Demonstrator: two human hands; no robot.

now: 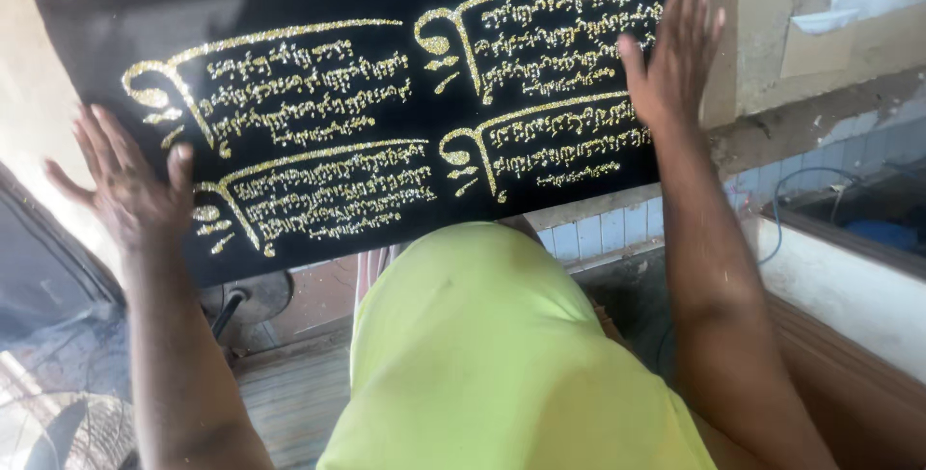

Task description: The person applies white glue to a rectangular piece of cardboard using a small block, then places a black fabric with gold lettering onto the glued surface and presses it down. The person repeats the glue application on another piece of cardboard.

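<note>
A black cloth panel point(386, 113) with four blocks of gold glitter script spreads across the upper half of the view, in front of the person's chest. Its top edge runs out of frame at the upper right; its left end stops short of the frame's left edge, with pale wall behind it. Its right end meets a beige board point(762, 36) and a rough ledge, so there is little room on that side. Below the panel's lower edge the space is open: a tiled strip point(598, 234), a wooden floor point(289, 393) and a dark fan base point(253, 298) lie well beneath it, with a white-rimmed box point(849, 287) at the right.

The left hand point(130, 185) lies flat against the panel's lower left corner, fingers spread wide, palm on the cloth and thumb over the gold flourish there. The right hand point(675, 55) presses flat near the right end, fingers wide and pointing up, covering the ends of the right-hand script blocks. Neither hand curls around an edge; the panel sits under the palms, between the two hands.

The panel's long axis runs left to right, tilted so that the right end stands higher than the left. The person's yellow-green shirt point(502, 364) fills the lower middle.
</note>
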